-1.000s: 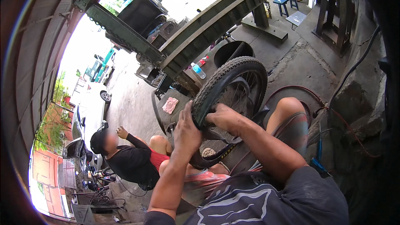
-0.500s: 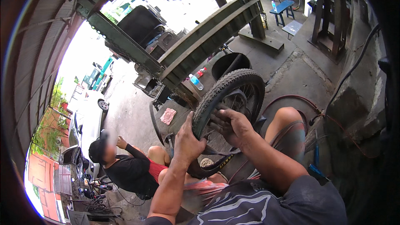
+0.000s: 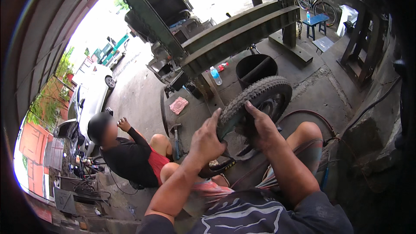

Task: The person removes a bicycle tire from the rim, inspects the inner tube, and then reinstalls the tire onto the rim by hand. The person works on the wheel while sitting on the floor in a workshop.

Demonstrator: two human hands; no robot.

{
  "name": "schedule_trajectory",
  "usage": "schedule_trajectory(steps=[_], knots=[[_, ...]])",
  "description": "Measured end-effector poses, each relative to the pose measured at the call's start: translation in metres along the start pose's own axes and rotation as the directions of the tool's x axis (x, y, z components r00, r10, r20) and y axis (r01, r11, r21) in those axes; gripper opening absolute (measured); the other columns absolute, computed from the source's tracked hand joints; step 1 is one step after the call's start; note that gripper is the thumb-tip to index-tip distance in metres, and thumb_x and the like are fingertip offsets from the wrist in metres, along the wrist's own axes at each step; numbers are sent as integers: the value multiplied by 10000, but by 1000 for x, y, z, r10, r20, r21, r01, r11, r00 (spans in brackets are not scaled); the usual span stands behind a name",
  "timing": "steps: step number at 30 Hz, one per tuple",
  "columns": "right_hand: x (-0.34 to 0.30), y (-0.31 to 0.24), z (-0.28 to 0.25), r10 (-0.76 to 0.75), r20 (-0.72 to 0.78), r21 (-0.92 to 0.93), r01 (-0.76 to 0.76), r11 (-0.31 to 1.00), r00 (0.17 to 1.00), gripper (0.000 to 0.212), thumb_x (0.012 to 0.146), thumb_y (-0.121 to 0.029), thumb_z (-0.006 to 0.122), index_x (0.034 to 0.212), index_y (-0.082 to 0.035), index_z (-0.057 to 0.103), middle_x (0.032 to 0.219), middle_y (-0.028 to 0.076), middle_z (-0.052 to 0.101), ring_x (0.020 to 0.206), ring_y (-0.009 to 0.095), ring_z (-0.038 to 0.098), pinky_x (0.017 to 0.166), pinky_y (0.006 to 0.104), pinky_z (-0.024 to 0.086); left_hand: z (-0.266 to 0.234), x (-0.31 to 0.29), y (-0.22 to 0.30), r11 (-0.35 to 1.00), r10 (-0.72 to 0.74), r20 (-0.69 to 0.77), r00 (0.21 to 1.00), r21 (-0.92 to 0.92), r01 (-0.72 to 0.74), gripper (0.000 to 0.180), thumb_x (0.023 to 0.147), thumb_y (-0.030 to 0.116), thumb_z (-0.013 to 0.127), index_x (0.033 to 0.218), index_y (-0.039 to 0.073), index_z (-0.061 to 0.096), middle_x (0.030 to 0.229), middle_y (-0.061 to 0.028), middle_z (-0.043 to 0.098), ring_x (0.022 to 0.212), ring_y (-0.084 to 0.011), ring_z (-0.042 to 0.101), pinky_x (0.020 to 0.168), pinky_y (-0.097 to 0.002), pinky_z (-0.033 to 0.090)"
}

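A bicycle wheel with a knobby black tyre (image 3: 268,85) stands tilted between my legs. My left hand (image 3: 207,142) grips the tyre's near left side, its fingers stretched along the tread edge. My right hand (image 3: 263,125) holds the tyre from the right, with the thumb up against its sidewall. The other right fingers reach inside toward the rim and are partly hidden in shadow. Below the hands, a dark rubber strip with yellow marks (image 3: 225,164) lies by my legs.
A person (image 3: 130,160) in black and red sits at my left. Beyond the wheel stand a black bucket (image 3: 242,71), a plastic bottle (image 3: 216,76) and a green metal frame (image 3: 242,32). A hammer (image 3: 176,141) and a pink cloth (image 3: 178,105) are on the ground. A hose (image 3: 312,112) curves at right.
The view has shifted, so the surroundings sit differently in the picture. My right hand has changed its hold, its thumb now raised against the tyre. My left hand keeps its grip.
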State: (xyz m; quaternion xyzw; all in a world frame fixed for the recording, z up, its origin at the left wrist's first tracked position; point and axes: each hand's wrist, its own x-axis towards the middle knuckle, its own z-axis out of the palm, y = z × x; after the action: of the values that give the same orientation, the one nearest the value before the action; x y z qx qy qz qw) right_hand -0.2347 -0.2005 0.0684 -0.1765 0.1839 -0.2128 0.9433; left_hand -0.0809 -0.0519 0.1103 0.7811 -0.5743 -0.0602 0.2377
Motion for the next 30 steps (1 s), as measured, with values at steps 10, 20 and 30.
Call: schedule_trajectory(steps=[10, 20, 30], knots=[[20, 120, -43, -296, 268, -783, 386, 488, 917, 426, 1031, -140, 762, 1423, 21, 718, 1285, 215, 824, 1166, 300, 797, 1062, 411, 590, 5, 34, -40, 999, -29, -69, 997, 18, 30, 1019, 773, 152, 804, 1715, 77, 421, 1537, -299, 650, 1416, -462, 647, 1216, -495, 514], [43, 135, -31, -330, 173, -870, 301, 391, 928, 304, 999, -167, 792, 1268, -27, 805, 1207, 238, 815, 1126, 422, 787, 1000, 499, 592, -7, 55, -47, 999, -19, -41, 999, 33, 20, 967, 784, 172, 823, 1668, 9, 467, 1427, -290, 725, 1353, -414, 707, 1199, -463, 520], [62, 158, -26, 132, 142, -392, -67, 918, 981, 294, 1058, -57, 649, 1299, 54, 773, 1120, 95, 814, 1033, 213, 742, 990, 393, 563, -9, 72, -62, 972, -132, 84, 988, -182, 145, 828, 855, 244, 750, 1599, -59, 547, 1419, -300, 730, 1343, -390, 702, 1193, -449, 503]])
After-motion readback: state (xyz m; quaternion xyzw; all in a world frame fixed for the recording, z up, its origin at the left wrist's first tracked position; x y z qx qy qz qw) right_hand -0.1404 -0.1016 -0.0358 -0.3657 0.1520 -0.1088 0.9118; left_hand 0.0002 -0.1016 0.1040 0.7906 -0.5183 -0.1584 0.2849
